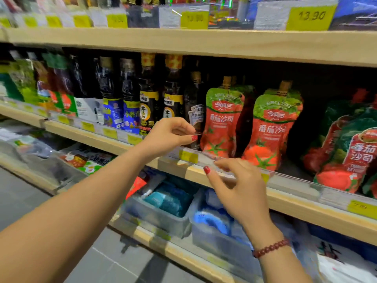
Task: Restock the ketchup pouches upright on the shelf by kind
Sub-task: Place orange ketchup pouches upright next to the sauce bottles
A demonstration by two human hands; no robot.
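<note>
Two red-and-green ketchup pouches with spout caps stand upright on the middle shelf, one on the left (pixel 223 121) and one on the right (pixel 273 129). Further right, larger ketchup pouches of another kind (pixel 355 160) lean together. My left hand (pixel 171 133) reaches in from the left, and its thumb and forefinger pinch the lower left corner of the left pouch. My right hand (pixel 238 186), with a red bead bracelet on the wrist, hovers at the shelf's front edge below the pouches. Its fingers are loosely curled and its fingertips touch the clear price rail (pixel 285 176).
Dark sauce bottles (pixel 149 94) fill the same shelf to the left of the pouches. Wooden shelf boards run above (pixel 204 41) and below. The lower shelf holds grey bins (pixel 163 215) of packets. Yellow price tags line the edges. A grey floor lies at the bottom left.
</note>
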